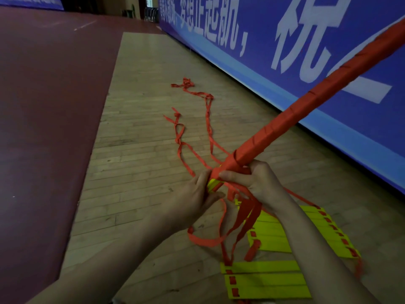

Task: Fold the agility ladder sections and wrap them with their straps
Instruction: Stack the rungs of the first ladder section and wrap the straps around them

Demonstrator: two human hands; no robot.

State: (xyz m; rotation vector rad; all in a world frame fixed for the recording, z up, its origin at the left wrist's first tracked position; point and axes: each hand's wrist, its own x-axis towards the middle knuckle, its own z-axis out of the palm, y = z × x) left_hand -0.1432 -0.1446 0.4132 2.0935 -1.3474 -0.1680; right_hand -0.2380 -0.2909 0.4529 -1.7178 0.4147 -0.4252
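- The wrapped bundle (282,121) of folded ladder rungs is held up off the floor and slants from the hands toward the upper right. Its far end is cut off by the edge of the view.
- Red strap covers nearly all of the bundle in spiral turns; only the yellow rung ends (213,184) show at the near tip.
- The right hand (252,183) has its fingers curled round the near part of the bundle, with the thumb laid across the top. The fingertips are hidden under the bundle.
- The left hand (202,194) pinches the yellow tip between rather straight fingers and the thumb. It is not clear if a strap is also caught in this pinch.
- Loose strap ends (247,216) hang down from the hands, and where each of them begins is hidden.
- More red straps (192,137) lie tangled on the wooden floor (135,150) beyond the hands.
- A flat ladder section (265,279) lies on the floor near the person.
- A second ladder section (311,229) beside it is partly covered by the right forearm.
- A blue banner (252,69) with white characters runs along the right; its text is cut off.
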